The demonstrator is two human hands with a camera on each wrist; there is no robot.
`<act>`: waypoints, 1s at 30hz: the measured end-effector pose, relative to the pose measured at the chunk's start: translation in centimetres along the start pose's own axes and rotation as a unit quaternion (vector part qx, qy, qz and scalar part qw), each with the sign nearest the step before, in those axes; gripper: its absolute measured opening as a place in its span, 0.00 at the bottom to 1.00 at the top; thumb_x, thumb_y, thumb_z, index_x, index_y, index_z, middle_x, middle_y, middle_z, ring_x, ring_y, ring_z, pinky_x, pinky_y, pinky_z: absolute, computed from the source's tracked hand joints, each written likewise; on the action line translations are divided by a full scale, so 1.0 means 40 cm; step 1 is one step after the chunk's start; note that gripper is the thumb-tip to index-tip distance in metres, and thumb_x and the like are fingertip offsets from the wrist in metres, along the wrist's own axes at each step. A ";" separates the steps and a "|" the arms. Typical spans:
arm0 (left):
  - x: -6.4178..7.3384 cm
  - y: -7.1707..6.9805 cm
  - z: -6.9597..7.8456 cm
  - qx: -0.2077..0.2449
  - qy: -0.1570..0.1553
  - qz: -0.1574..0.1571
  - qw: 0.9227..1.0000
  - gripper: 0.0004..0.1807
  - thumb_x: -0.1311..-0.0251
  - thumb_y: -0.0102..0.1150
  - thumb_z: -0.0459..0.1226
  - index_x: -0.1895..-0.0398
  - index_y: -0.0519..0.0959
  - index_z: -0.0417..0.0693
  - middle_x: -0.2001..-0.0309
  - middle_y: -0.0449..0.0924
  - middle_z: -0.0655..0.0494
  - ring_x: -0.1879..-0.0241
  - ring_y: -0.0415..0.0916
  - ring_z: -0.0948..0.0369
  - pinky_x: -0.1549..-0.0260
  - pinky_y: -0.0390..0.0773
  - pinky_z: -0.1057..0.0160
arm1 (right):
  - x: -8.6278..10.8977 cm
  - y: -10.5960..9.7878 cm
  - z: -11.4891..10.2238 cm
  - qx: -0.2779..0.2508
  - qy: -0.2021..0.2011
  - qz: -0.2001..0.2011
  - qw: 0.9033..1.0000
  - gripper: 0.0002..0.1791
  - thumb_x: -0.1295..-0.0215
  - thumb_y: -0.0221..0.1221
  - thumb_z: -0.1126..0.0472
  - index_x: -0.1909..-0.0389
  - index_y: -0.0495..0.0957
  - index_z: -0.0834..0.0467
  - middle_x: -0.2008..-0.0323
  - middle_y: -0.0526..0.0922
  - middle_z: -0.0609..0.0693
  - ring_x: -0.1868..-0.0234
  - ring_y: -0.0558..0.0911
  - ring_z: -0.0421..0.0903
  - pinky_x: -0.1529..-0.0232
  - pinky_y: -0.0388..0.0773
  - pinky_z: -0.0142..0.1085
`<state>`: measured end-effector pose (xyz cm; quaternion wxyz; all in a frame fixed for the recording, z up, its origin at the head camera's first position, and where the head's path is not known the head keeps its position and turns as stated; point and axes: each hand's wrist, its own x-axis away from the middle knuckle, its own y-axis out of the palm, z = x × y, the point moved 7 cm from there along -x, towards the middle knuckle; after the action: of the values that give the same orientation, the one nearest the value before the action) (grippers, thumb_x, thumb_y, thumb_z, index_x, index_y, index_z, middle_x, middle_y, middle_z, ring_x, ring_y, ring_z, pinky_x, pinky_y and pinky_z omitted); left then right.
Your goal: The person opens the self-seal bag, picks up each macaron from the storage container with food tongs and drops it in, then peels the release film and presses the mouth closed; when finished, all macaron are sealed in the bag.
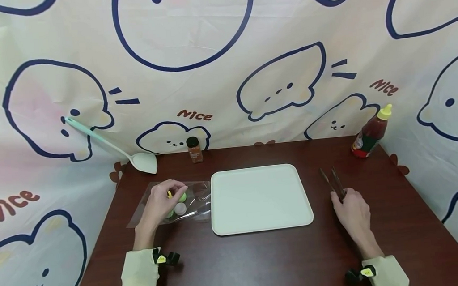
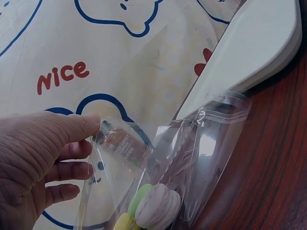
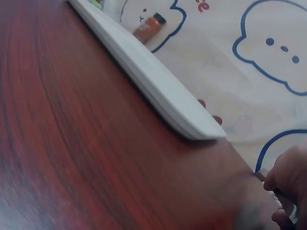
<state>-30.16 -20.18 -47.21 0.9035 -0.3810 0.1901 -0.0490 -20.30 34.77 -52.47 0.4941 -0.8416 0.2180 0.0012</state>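
My left hand (image 1: 164, 204) pinches the edge of a clear plastic zip bag (image 1: 198, 190) on the left of the table. Inside the bag lie several macarons; a pale one (image 2: 157, 207) shows beside a green one and a yellow one in the left wrist view. Right of the bag is a flat white tray (image 1: 259, 199) with rounded corners. Beyond the tray's right side, my right hand (image 1: 355, 214) grips metal tongs (image 1: 338, 181), their two arms spread apart and pointing away from me. Only part of that hand and the tongs shows in the right wrist view.
A mint-handled spatula (image 1: 143, 162) leans on the cloth backdrop at the far left. Near the back edge stands a small black-capped spice jar (image 1: 195, 152). At the back right corner is a red sauce bottle (image 1: 369, 134) with a yellow cap. Printed cloth surrounds the brown table (image 1: 259, 266).
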 end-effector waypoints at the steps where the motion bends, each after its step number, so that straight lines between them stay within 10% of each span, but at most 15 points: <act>1: 0.000 0.000 0.000 0.000 -0.001 0.000 1.000 0.04 0.33 0.71 0.37 0.58 0.88 0.50 0.66 0.84 0.59 0.68 0.75 0.59 0.70 0.75 0.64 | 0.000 0.002 0.006 0.002 0.003 0.000 1.000 0.26 0.23 0.56 0.50 0.54 0.77 0.75 0.64 0.80 0.69 0.64 0.81 0.68 0.62 0.77 0.63; 30: 0.001 -0.006 -0.001 0.002 0.015 0.007 1.000 0.03 0.34 0.71 0.35 0.59 0.88 0.49 0.66 0.85 0.58 0.69 0.75 0.60 0.72 0.75 0.65 | 0.018 -0.013 -0.030 -0.003 -0.062 0.106 0.992 0.26 0.33 0.70 0.49 0.56 0.82 0.72 0.61 0.78 0.68 0.57 0.75 0.66 0.58 0.73 0.62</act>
<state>-30.13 -20.37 -47.09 0.9015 -0.3772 0.2063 -0.0489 -19.74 33.71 -51.58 0.5011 -0.8136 0.2750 0.1067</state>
